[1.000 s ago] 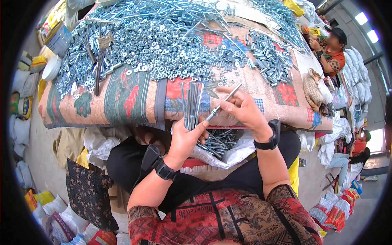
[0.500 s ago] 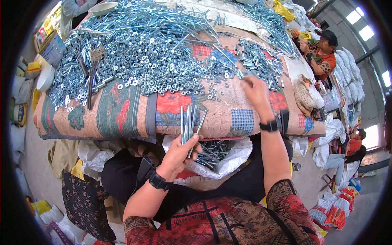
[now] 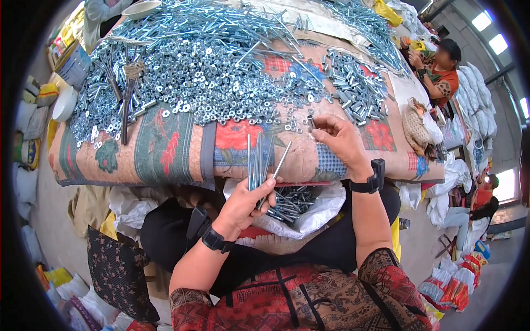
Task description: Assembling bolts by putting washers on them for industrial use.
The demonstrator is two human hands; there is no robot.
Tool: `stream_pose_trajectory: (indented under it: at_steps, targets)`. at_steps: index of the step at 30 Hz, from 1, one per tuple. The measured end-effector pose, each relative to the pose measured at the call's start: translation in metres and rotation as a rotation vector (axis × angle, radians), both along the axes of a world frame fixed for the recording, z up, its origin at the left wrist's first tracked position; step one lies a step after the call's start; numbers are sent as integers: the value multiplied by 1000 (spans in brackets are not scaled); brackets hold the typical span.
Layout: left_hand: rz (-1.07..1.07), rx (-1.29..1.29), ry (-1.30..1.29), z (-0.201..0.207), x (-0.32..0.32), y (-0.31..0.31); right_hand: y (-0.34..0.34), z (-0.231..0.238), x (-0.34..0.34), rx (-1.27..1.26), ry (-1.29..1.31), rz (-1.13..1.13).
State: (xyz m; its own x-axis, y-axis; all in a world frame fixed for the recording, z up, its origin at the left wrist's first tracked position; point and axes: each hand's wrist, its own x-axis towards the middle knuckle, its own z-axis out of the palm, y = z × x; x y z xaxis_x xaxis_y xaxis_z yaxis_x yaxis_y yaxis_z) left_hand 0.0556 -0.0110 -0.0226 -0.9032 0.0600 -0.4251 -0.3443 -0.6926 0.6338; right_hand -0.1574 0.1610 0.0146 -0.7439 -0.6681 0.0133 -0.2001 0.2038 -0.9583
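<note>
My left hand is closed round a bundle of slim metal rods that stick up from the fist, one of them leaning out to the right. Between thumb and fingertips, my right hand pinches a short metal sleeve just above the cloth. Beyond it lies a heap of similar sleeves. A wide pile of nuts and washers spreads to the left, a few of them loose near my right fingertips. In my lap, below the table edge, sits a white sack holding dark metal pieces.
A patterned quilt covers the table. Long rods are heaped at the back. Dark-handled tools and a white bowl are at the left. A knitted bag lies right; a co-worker sits beyond.
My right hand has drawn back from the sleeve heap toward me and to the left, now with a sleeve in its fingertips. The left hand still grips the rods, almost unmoved.
</note>
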Motion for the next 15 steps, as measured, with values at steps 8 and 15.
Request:
stream_pose_trajectory:
  at_steps: [8, 15]
  targets:
    - [-7, -39, 9, 5, 3, 2, -9, 14, 39, -220, -429, 32]
    - [11, -111, -7, -1, 4, 2, -12, 8, 62, -91, -436, 132]
